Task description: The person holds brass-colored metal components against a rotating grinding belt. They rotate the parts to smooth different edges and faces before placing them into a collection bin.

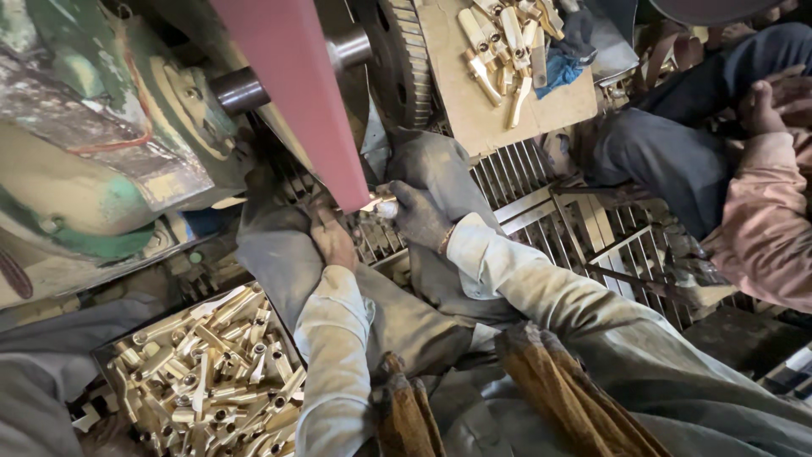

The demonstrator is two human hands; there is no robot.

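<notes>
Brass was what I had between my hands: a small brass piece [377, 203], pressed against the lower end of the reddish sanding belt [292, 93] that slanted down from the top of my view. My right hand [420, 216], dark with grime, was closed around the right end of that piece, fingers curled tight, with a thin bangle showing at the wrist. My left hand [331, 241] sat just beside it on the left, touching the near end of the piece under the belt's edge; its fingers were bent, though I could not tell how firmly they gripped. Both my sleeves were pale and dusty. Behind the belt, a dark steel shaft [254, 85] ran into the green machine housing [93, 169]. Near my left elbow stood a tray [103, 355] heaped with many similar brass parts. Above, a cardboard sheet [482, 110] carried a small pile of pale castings and a blue rag [560, 68]. At the right edge, another person's arm in a pink sleeve [761, 220] rested well apart from my hands.
</notes>
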